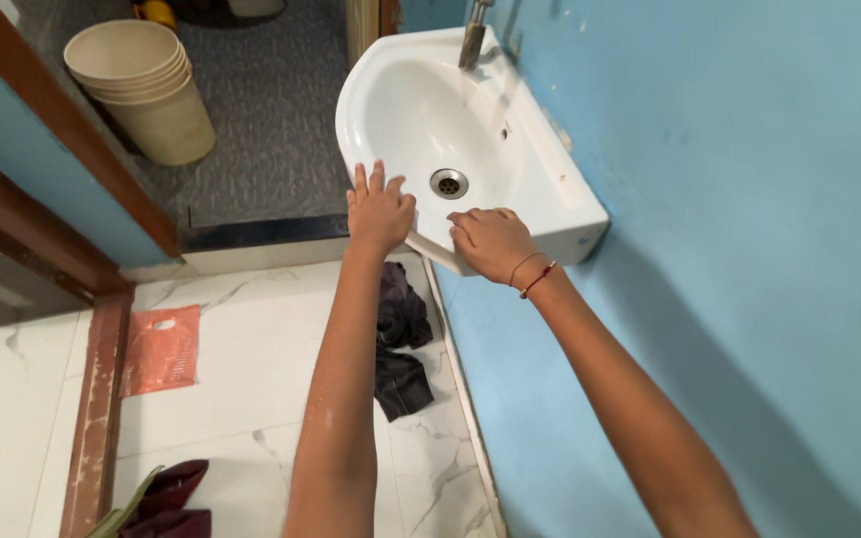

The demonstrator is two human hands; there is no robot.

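Bare forearms reaching up from the bottom edge toward the sink (550,189). Left hand (379,211) flat on the near rim of the sink, fingers spread and pointing into the bowl, clamped on nothing. Right hand (490,242) curled over the same rim just to the side, knuckles up, fingers bent around the lip, with thin red thread bands (533,274) at the wrist; hard to tell whether gripping tight or only resting. Sink directly under both palms, fixed to the blue wall (749,249). By the look of it white glazed ceramic: heavy, stiff, smooth and probably slippery where wet, liable to chip at the edge; rounded front rim, where both hands sit, judged the soundest place for a hold. Drain (448,183) in the bowl just beyond the fingertips, tap (473,35) at the far end of the sink. Below the sink, dark cloth (401,344) crumpled on the marble floor (251,418); farther from the sink, an orange plastic bag (161,349), and beyond the doorway a stack of beige buckets (146,90).
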